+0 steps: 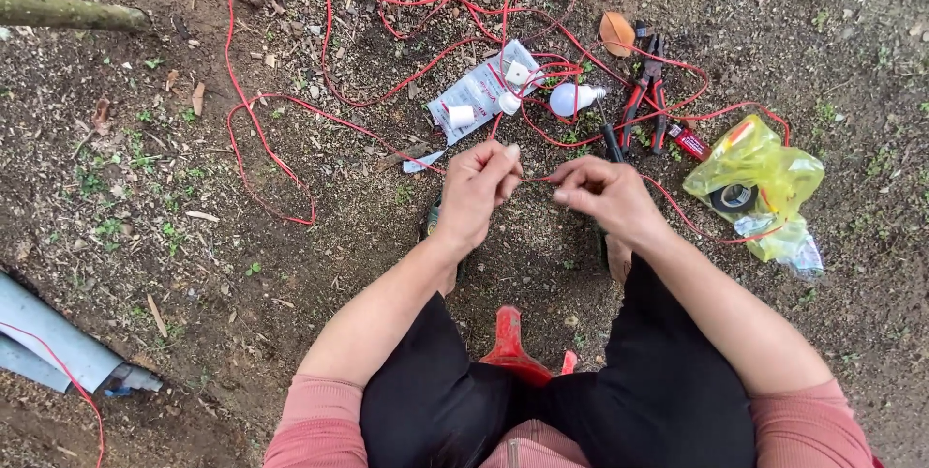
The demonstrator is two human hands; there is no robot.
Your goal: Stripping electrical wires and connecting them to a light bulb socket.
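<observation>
- The red wire (290, 105) spreads in big loose loops over the bare soil (145, 187), from the upper left of the frame to the upper middle; in my judgement a pull on it can make a knot, or drag the small parts with it;
- The left hand (474, 192) and the right hand (605, 195) are close together in the centre of the frame, each one pinched on a short length of this wire between them; if the pinch is too light, the thin end can slip out, I think;
- The yellow plastic bag (760, 178) lies at the right, with a roll of black tape (733, 198) in it; wire passes just beside it and could catch it;
- The pliers (646, 100) lie above the right hand, with wire across the handles; a tug may move them;
- The white bulb (571, 98) rests near the pliers, inside the loops; a dragged wire could roll it; whether it is joined to the wire I cannot tell.
</observation>
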